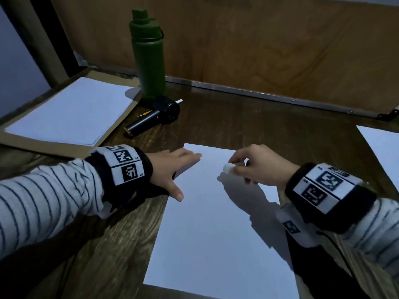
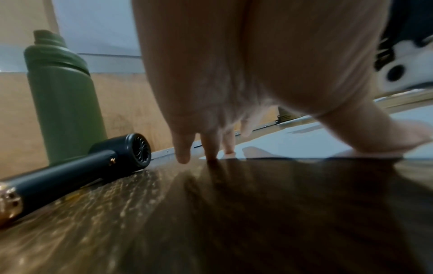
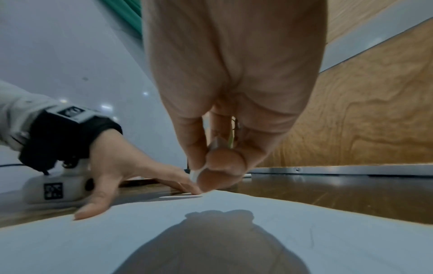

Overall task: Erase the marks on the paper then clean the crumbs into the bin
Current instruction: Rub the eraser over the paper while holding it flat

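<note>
Paper lies flat on the table right in front of me; my left hand presses its far-left corner, fingers straight. My right hand pinches the white eraser at fingertips over the paper's far end, contact probably made, hard to tell. Marks too faint to read.

This looks like a desk in a home or office, though the dim light leaves that uncertain. A dark wood-grain tabletop backed by light plywood panels holds white paper sheets, a tall green insulated bottle and a small black handheld blower.
</note>
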`<state>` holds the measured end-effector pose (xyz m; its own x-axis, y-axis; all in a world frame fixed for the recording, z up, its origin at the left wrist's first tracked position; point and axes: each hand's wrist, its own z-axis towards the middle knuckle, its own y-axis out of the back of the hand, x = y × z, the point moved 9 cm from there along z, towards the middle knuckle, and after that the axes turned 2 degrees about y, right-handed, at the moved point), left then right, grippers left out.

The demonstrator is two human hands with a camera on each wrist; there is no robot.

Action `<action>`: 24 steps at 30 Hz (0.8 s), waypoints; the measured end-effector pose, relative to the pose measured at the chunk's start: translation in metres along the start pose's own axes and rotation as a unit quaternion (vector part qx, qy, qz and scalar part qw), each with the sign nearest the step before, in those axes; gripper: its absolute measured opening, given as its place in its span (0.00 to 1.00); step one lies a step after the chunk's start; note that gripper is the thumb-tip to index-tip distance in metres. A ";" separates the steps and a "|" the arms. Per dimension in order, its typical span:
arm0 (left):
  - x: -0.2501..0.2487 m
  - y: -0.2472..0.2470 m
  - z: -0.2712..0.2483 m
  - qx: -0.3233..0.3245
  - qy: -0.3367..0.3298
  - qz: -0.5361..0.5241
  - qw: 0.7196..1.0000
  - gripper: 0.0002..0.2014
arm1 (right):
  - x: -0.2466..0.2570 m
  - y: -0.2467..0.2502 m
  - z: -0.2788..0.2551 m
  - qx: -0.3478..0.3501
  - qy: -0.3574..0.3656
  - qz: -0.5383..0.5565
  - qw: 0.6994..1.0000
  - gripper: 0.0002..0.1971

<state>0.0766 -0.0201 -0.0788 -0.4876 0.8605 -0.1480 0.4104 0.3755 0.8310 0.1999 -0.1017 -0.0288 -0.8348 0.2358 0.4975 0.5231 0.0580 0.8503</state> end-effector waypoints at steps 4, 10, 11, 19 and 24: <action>-0.005 -0.011 -0.016 0.000 0.016 0.076 0.997 0.54 | 0.005 -0.011 0.006 0.017 -0.027 -0.025 0.999 0.10; -0.014 -0.024 -0.032 0.009 0.033 0.098 0.995 0.48 | 0.026 -0.044 -0.017 0.080 -0.014 0.017 0.997 0.10; -0.015 -0.025 -0.034 0.015 0.028 0.094 0.995 0.48 | 0.028 -0.048 -0.019 0.078 -0.013 0.005 0.997 0.11; -0.023 -0.032 -0.033 0.020 0.026 0.120 0.992 0.59 | 0.045 -0.048 -0.019 -0.036 0.013 -0.105 0.994 0.08; -0.025 -0.032 -0.032 0.011 0.023 0.133 0.991 0.58 | 0.068 -0.083 -0.049 0.097 0.076 -0.084 0.989 0.08</action>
<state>0.0506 -0.0642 -0.0839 -0.3935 0.9139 0.0997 0.5453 0.1447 0.8256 0.0911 -0.1385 -0.0574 -0.9215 0.0596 0.3838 0.3849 0.2728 0.8817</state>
